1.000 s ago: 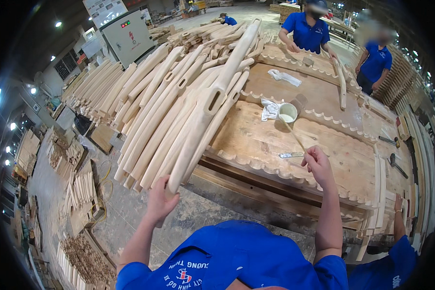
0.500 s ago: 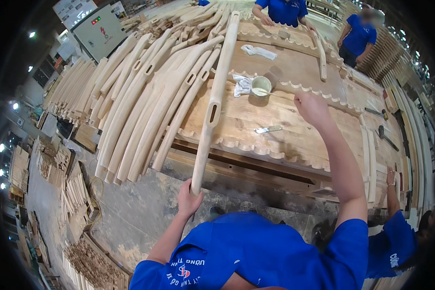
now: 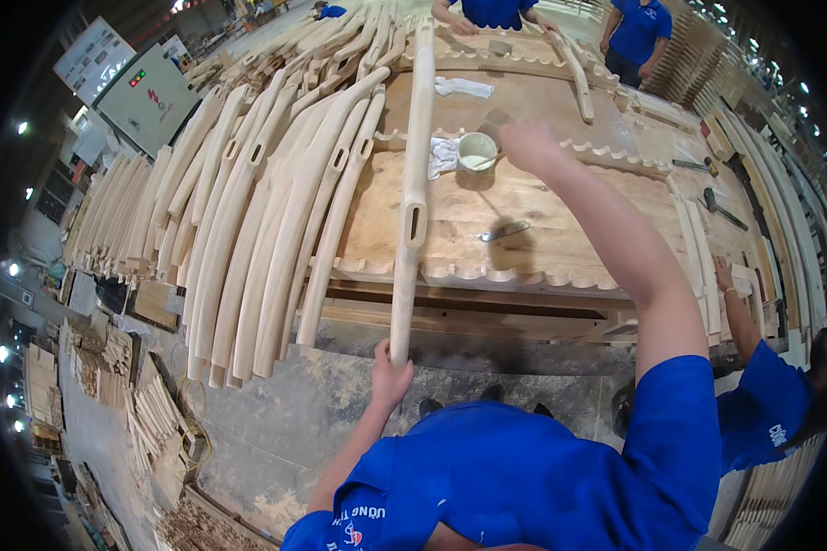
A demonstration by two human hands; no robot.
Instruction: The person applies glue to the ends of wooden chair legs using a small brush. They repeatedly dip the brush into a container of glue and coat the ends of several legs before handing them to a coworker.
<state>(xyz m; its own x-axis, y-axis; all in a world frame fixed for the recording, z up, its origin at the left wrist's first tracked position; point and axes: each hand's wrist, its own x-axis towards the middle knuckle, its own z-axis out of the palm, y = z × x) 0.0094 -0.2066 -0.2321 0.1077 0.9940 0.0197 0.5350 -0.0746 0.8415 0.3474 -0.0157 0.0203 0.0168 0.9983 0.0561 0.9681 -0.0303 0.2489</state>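
My left hand (image 3: 391, 375) is closed around the near end of a long pale wooden rail (image 3: 414, 138) with oval slots cut in it. The rail slants away from me across the left part of the workbench. Over the bench, my right hand (image 3: 528, 147) is closed and blurred, on a thin stick (image 3: 492, 160) whose other end dips into a small cup (image 3: 477, 169) of whitish paste. Beside the cup lies a crumpled white cloth (image 3: 442, 158). A small flat-bladed knife (image 3: 504, 231) rests on the bench nearer to me.
Scalloped wooden strips (image 3: 487, 273) run across the workbench (image 3: 386, 220). Many slotted rails (image 3: 276, 239) are stacked at left. Hammers (image 3: 724, 209) lie at right. Co-workers in blue stand at the far side (image 3: 496, 11) and far right (image 3: 636, 37); another reaches in at right (image 3: 753, 395).
My right hand has moved left, closer to the cup, with the stick. The rail has swung a little more upright in the view, still in my left hand. The whole view has shifted.
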